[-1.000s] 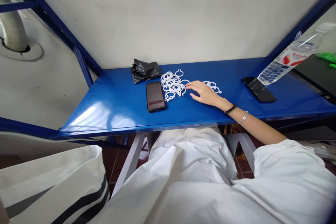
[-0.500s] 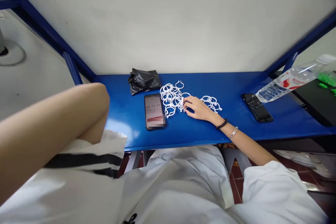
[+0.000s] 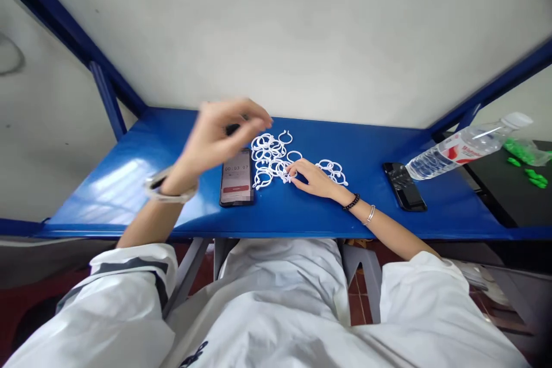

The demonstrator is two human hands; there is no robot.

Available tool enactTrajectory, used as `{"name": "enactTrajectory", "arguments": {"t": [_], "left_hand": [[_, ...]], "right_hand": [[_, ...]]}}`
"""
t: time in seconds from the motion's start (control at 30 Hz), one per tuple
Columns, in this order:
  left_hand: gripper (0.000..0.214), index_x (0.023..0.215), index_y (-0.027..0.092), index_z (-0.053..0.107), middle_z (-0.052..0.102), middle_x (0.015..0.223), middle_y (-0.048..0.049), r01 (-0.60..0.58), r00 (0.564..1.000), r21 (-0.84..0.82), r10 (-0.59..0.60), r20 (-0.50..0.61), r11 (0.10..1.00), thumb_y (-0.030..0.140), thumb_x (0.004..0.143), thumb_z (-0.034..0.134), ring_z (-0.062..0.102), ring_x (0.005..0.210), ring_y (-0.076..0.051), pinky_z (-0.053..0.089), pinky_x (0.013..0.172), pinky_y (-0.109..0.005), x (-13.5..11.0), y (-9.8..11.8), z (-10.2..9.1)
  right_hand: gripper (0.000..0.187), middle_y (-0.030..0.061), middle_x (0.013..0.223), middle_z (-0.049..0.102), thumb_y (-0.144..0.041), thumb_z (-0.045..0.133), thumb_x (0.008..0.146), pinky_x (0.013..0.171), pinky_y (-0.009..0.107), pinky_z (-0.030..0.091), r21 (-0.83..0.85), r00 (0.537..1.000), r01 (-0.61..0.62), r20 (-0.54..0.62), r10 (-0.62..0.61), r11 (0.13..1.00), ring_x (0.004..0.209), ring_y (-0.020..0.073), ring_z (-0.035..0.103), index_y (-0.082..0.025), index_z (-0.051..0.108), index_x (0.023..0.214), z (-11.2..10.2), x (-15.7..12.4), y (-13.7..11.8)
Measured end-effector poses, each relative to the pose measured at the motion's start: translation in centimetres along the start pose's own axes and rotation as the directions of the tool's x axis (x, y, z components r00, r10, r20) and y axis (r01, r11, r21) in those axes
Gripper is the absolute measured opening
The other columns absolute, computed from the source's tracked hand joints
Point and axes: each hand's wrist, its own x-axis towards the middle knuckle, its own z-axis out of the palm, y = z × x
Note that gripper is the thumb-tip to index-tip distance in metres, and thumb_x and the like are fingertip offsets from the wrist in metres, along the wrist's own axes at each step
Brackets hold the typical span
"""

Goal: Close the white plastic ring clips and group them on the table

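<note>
Gap right of rings (image 3: 333,173) — phone (image 3: 405,188); bottle (image 3: 463,150)

Seemingly a dormitory room: a blue desk (image 3: 366,141) meets a plain pale wall (image 3: 302,40) along its back edge, blue metal bars (image 3: 107,100) rise near its back corners, and red floor tiles (image 3: 360,307) show below its front edge.

We face a smooth, pale grey wall (image 3: 302,40) on the far side, meeting a glossy blue-painted tabletop (image 3: 366,213). Dark blue straight bars slope down toward its far corners, one on the left (image 3: 81,45) and one on the right (image 3: 495,87). At the far right we see a flat black surface (image 3: 524,213). Bright light reflects in whitish patches on the tabletop's left, and reddish-brown floor tiles (image 3: 357,302) show below its near edge.
</note>
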Motion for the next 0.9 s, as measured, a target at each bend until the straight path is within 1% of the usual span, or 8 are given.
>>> {"name": "enactTrajectory", "arguments": {"t": [0.07, 0.13, 0.2, 0.3, 0.4, 0.53, 0.77, 0.9], "left_hand": [[0.025, 0.096, 0.016, 0.071, 0.073, 0.093, -0.0069, -0.02, 0.975, 0.032, 0.012, 0.222, 0.999, 0.036, 0.097, 0.056, 0.066, 0.082, -0.015, 0.052, 0.072, -0.027, -0.7, -2.0, 2.8], [0.028, 0.102, 0.016, 0.071, 0.072, 0.101, -0.0098, -0.036, 0.907, 0.064, 0.006, 0.421, 0.997, 0.037, 0.098, 0.053, 0.066, 0.091, -0.019, 0.052, 0.081, -0.03, -1.6, -4.0, 5.5], [0.029, 0.101, 0.016, 0.071, 0.071, 0.104, -0.0115, -0.051, 0.862, 0.081, 0.003, 0.506, 0.995, 0.037, 0.098, 0.051, 0.065, 0.097, -0.021, 0.05, 0.087, -0.032, -2.4, -5.6, 7.3], [0.026, 0.106, 0.017, 0.071, 0.071, 0.11, -0.0119, -0.077, 0.822, 0.087, 0.014, 0.569, 0.993, 0.031, 0.098, 0.05, 0.063, 0.106, -0.022, 0.047, 0.094, -0.033, -2.9, -6.5, 8.3], [0.025, 0.114, 0.017, 0.07, 0.07, 0.116, -0.0119, -0.083, 0.794, 0.131, -0.014, 0.608, 0.988, 0.024, 0.094, 0.056, 0.061, 0.112, -0.024, 0.045, 0.097, -0.035, -2.8, -6.4, 8.3], [0.027, 0.112, 0.014, 0.07, 0.071, 0.109, -0.013, -0.047, 0.785, 0.148, -0.055, 0.617, 0.988, 0.031, 0.097, 0.054, 0.064, 0.101, -0.024, 0.047, 0.09, -0.034, -2.8, -6.7, 8.9], [0.028, 0.101, 0.015, 0.071, 0.072, 0.101, -0.0115, 0.058, 0.874, 0.048, -0.074, 0.481, 0.997, 0.036, 0.099, 0.053, 0.063, 0.094, -0.022, 0.047, 0.087, -0.033, -3.2, -7.2, 8.9], [0.035, 0.101, 0.015, 0.07, 0.072, 0.1, -0.0105, 0.133, 0.882, 0.06, -0.146, 0.448, 0.989, 0.044, 0.099, 0.051, 0.064, 0.089, -0.021, 0.048, 0.081, -0.031, -3.4, -6.7, 8.8]], "right_hand": [[0.01, 0.0121, 0.116, 0.066, -0.029, 0.047, 0.101, 0.094, 0.043, 0.051, 0.005, 1.0, 0.023, -0.007, -0.023, 1.0, 0.109, 0.0258, 0.061, -0.023, 0.054, 0.098, 0.0, 0.0, 0.4], [0.013, 0.0124, 0.114, 0.066, -0.031, 0.045, 0.103, 0.094, 0.043, 0.051, 0.008, 0.999, 0.031, -0.02, -0.031, 0.999, 0.108, 0.026, 0.061, -0.022, 0.054, 0.101, -0.1, 0.0, 0.8], [0.016, 0.0114, 0.11, 0.066, -0.034, 0.043, 0.104, 0.092, 0.042, 0.051, 0.011, 0.999, 0.018, -0.026, -0.018, 1.0, 0.105, 0.0259, 0.062, -0.023, 0.054, 0.102, -0.3, -0.1, 1.2], [0.02, 0.0101, 0.106, 0.066, -0.037, 0.041, 0.105, 0.088, 0.041, 0.052, 0.023, 0.999, -0.018, -0.047, 0.019, 1.0, 0.101, 0.0255, 0.062, -0.024, 0.055, 0.104, -0.6, -0.2, 1.7], [0.023, 0.0086, 0.1, 0.066, -0.041, 0.042, 0.105, 0.083, 0.038, 0.052, 0.047, 0.992, -0.078, -0.1, 0.082, 0.996, 0.092, 0.0236, 0.064, -0.023, 0.056, 0.103, -0.9, -0.2, 1.8], [0.026, 0.0071, 0.097, 0.067, -0.045, 0.043, 0.104, 0.082, 0.037, 0.052, 0.094, 0.982, -0.106, -0.148, 0.119, 0.99, 0.088, 0.0223, 0.065, -0.023, 0.057, 0.1, -0.8, 0.1, 1.5], [0.025, 0.0056, 0.097, 0.069, -0.047, 0.047, 0.102, 0.078, 0.036, 0.054, 0.215, 0.959, -0.12, -0.229, 0.17, 0.969, 0.083, 0.0213, 0.067, -0.024, 0.059, 0.102, -0.3, 0.7, 0.6], [0.026, 0.0035, 0.088, 0.068, -0.049, 0.049, 0.1, 0.076, 0.036, 0.057, 0.322, 0.942, -0.141, -0.247, 0.226, 0.936, 0.081, 0.0208, 0.068, -0.025, 0.06, 0.101, 0.0, 0.6, 0.4]]}}
